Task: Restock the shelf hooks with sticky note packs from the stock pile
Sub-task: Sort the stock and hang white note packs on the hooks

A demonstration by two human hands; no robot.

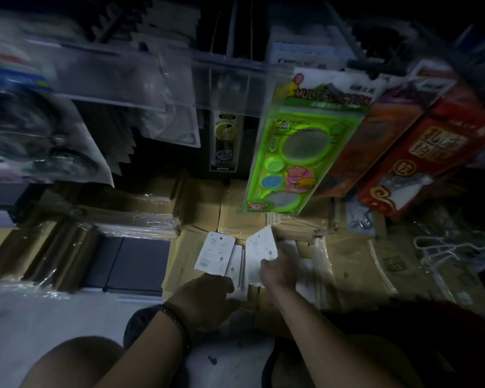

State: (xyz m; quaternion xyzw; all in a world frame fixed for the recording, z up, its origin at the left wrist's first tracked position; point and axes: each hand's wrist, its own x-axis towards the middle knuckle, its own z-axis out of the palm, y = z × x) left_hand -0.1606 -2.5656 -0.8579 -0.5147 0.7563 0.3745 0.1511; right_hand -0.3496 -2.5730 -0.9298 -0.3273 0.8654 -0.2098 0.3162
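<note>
My left hand (207,298) pinches the near end of a white sticky note pack (215,254), and the pack tips up. My right hand (277,271) has its fingers curled round the near end of a second white pack (261,243), just to the right. More white packs (237,264) lie between them, low down among brown boxes (235,208). Farther back a bright green pack (300,152) hangs above the boxes, with a red box (420,152) to its right.
</note>
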